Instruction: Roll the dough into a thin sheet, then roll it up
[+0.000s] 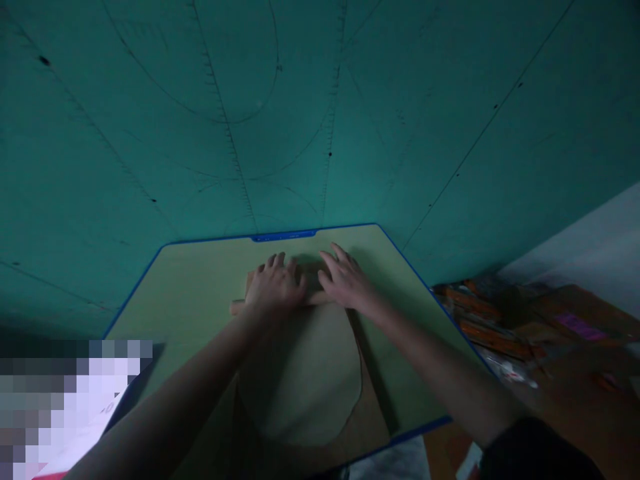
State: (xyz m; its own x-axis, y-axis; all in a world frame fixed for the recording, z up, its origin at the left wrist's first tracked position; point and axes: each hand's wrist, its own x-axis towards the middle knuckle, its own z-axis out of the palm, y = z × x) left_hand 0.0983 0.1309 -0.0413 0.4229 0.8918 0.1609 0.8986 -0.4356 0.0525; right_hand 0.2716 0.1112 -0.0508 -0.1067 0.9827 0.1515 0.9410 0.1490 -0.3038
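In the head view, the only one I have, my left hand (277,285) lies palm down across a wooden rolling pin (320,298), fingers stretched toward the far side rather than wrapped around it. My right hand (345,275) sits farther right with its fingers spread and raised, the heel of the palm at the pin; whether it bears any weight there I cannot tell. So neither hand is closed on anything. The pin lies crosswise over the far part of a pale, round, flat sheet (305,380) (dough, by the look of it), its left end poking out past my left hand. The sheet rests on a brown board (370,420), in the middle of a yellowish table (185,293) with a blue edge, and its rounded near side faces me. I judge the sheet soft, limp and light, easily torn or stretched if pinched at one spot, and best supported broadly from underneath with flat hands. The pin seems stiff and fairly light, smooth enough to turn beneath open palms, with its ends the natural places to hold. Beyond the far edge rises a green surface (300,100) marked with dark lines.
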